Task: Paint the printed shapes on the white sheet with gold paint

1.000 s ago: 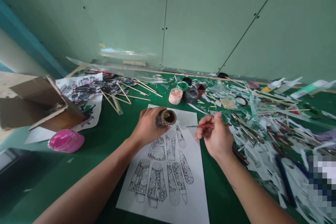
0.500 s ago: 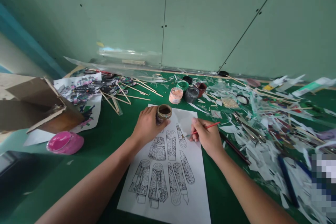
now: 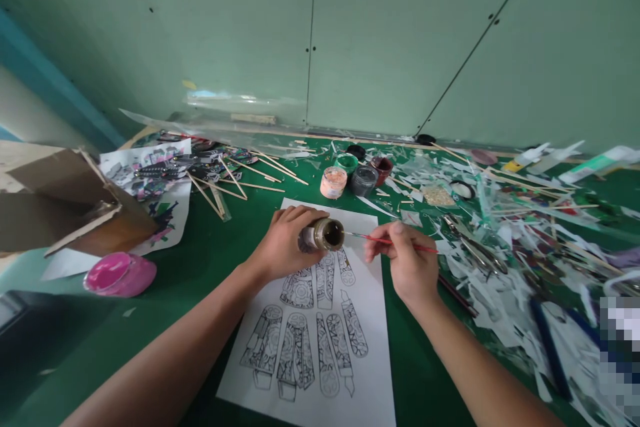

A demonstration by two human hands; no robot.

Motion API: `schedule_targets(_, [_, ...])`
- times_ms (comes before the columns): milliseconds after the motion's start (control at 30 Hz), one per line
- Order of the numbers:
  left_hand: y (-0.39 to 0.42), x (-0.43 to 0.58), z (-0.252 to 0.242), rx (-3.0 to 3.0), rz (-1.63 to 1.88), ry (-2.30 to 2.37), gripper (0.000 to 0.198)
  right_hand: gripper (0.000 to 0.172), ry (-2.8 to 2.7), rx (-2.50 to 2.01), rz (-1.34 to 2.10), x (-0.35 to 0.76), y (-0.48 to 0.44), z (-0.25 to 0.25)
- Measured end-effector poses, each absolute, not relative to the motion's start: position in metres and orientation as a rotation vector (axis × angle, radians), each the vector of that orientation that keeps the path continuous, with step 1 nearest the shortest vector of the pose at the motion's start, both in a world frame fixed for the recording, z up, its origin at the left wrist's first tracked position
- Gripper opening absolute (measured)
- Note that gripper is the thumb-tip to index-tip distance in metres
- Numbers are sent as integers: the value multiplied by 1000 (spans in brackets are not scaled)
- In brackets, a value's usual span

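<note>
Gripped in my left hand [image 3: 287, 243] is a small paint jar [image 3: 331, 235], its open mouth tilted toward the right and dark brownish paint inside. My right hand [image 3: 407, 260] pinches a red-handled paintbrush [image 3: 383, 240]. The brush's tip points left, close beside the jar's rim; I cannot tell if it touches. Under both hands lies a white sheet [image 3: 370, 373] printed with black-outlined, patterned puppet parts. A small brownish-gold mark shows on the narrow piece at the upper right of the sheet. Jar and left hand cover the sheet's upper left.
Behind the sheet stand several open paint jars, among them a peach one [image 3: 333, 183] and a dark grey one [image 3: 364, 181]. A pink paint cup [image 3: 120, 275] and cardboard box [image 3: 95, 207] are left. Paper scraps [image 3: 510, 320], scissors [image 3: 475, 245] and sticks clutter the right.
The jar has tipped over to the right and come slightly nearer. My right hand has drawn the brush off the paper, moving right and swinging its tip up to the jar's mouth.
</note>
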State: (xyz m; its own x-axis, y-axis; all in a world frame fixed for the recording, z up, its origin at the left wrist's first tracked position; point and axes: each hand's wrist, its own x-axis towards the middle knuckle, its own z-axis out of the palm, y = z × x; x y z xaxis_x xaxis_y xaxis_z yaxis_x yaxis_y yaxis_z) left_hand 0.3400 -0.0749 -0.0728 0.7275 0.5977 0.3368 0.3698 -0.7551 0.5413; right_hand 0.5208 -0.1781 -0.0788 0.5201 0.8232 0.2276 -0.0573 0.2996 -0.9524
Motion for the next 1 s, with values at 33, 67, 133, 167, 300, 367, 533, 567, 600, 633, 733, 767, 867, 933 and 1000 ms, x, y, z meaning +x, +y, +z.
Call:
schedule_targets(33, [-75, 340, -72, 2493, 695, 735, 50, 36, -851, -1134, 686, 520, -177, -78])
schedule_targets(67, [-75, 341, -72, 2497, 693, 729, 50, 36, -858, -1151, 685, 519, -177, -79])
schedule_targets(133, [-75, 341, -72, 2499, 691, 722, 50, 35, -869, -1188, 680, 519, -175, -81])
schedule_targets(167, [-75, 341, -72, 2498, 692, 721, 50, 35, -872, -1203, 675, 519, -174, -82])
schedule_targets(300, [-75, 341, -72, 2490, 698, 724, 52, 34, -884, -1229, 651, 523, -174, -85])
schedule_targets(367, [-75, 341, -72, 2486, 689, 727, 52, 34, -886, -1226, 638, 524, -175, -84])
schedule_targets(533, [-76, 340, -71, 2487, 676, 726, 52, 34, -905, -1200, 611, 525, -177, -81])
schedule_targets(567, [-76, 340, -70, 2484, 678, 725, 52, 35, -912, -1195, 613, 525, -177, -80])
schedule_targets(600, [-76, 340, -70, 2479, 679, 724, 52, 35, -922, -1196, 619, 525, -177, -80])
schedule_targets(633, [-76, 340, -70, 2475, 680, 725, 52, 35, -934, -1203, 628, 524, -178, -80])
schedule_targets(733, [-75, 339, -71, 2471, 675, 727, 52, 35, -958, -1234, 617, 524, -179, -79])
schedule_targets(767, [-75, 339, -71, 2473, 676, 728, 53, 34, -964, -1231, 603, 524, -180, -79])
schedule_targets(867, [-74, 339, -72, 2474, 678, 725, 52, 31, -1013, -1191, 597, 522, -183, -77])
schedule_targets(933, [-74, 339, -73, 2473, 681, 710, 49, 28, -1065, -1198, 620, 519, -186, -76])
schedule_targets(1000, [-74, 340, -73, 2481, 680, 679, 48, 24, -1096, -1231, 623, 515, -187, -76])
